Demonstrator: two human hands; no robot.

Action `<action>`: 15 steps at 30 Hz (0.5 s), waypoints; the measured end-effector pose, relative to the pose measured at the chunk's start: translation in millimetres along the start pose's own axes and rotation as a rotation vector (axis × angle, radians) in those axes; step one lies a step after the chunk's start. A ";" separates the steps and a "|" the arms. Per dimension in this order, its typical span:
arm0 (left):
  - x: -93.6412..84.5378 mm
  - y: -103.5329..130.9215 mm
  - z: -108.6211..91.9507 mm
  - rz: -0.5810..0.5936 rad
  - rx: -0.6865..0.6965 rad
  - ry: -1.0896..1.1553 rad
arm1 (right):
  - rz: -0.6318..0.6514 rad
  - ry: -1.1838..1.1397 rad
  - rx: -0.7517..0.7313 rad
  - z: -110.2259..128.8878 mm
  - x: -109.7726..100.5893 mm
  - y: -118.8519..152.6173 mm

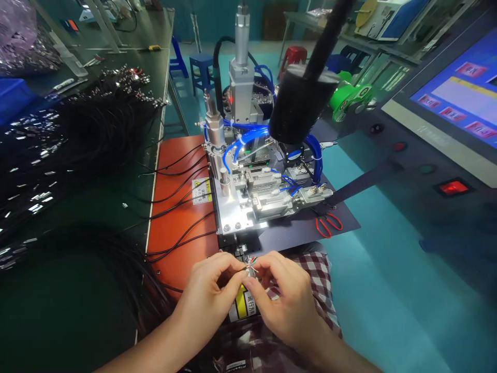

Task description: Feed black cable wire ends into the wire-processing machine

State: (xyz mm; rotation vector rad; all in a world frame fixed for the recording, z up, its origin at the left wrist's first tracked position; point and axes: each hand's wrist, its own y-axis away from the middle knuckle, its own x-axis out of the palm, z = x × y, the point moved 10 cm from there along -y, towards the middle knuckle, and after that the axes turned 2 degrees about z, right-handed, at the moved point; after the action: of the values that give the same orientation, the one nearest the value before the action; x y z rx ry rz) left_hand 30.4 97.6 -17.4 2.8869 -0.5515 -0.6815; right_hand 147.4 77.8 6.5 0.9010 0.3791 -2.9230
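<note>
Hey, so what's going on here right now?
A person's bare left hand and right hand are close together, pinching thin coloured wires at the fingertips. They are just in front of a metal machine. Black cables lie heaped on the dark table to the left; red-handled scissors lie to the machine's right.

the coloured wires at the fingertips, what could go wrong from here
The coloured wires are thin and splayed between the left hand and right hand, so a strand might slip or bend. Black cables trail over the orange panel beside the left hand and could snag. The red-handled scissors lie near the edge of the dark plate and might get knocked off.
</note>
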 end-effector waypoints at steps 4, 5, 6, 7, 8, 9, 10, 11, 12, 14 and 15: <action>1.0 1.5 -6.4 -0.009 0.090 -0.145 | -0.021 0.168 -0.140 13.4 -1.4 -2.8; 1.8 1.6 -6.6 -0.008 0.098 -0.159 | -0.016 0.187 -0.169 14.6 -0.3 -3.3; 2.9 1.8 -6.7 -0.005 0.104 -0.170 | -0.012 0.200 -0.190 14.8 0.7 -3.6; 4.1 2.0 -6.9 -0.001 0.110 -0.180 | -0.014 0.210 -0.201 14.0 1.5 -3.7; 5.3 2.3 -7.1 0.003 0.116 -0.187 | -0.018 0.219 -0.206 12.6 1.9 -3.7; 6.3 2.7 -7.6 0.007 0.123 -0.190 | -0.023 0.225 -0.210 11.0 2.3 -3.4; 6.9 3.0 -7.9 0.010 0.128 -0.190 | -0.029 0.226 -0.210 9.2 2.5 -3.1; 7.0 3.2 -8.0 0.011 0.131 -0.185 | -0.032 0.213 -0.203 6.4 2.4 -3.0; 6.7 3.4 -8.1 0.013 0.132 -0.175 | -0.034 0.178 -0.184 2.3 1.7 -3.3; 5.8 3.3 -7.0 0.021 0.121 -0.137 | -0.030 0.023 -0.081 -12.7 -0.4 -5.7; 5.1 3.0 -5.5 0.026 0.106 -0.108 | -0.013 -0.096 0.008 -23.9 0.4 -7.4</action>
State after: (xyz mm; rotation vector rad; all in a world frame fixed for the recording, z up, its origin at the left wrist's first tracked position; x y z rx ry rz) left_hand 36.2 93.1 -13.9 2.9476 -0.6570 -0.8330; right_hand 159.2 91.0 -11.2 0.7579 0.3686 -2.9673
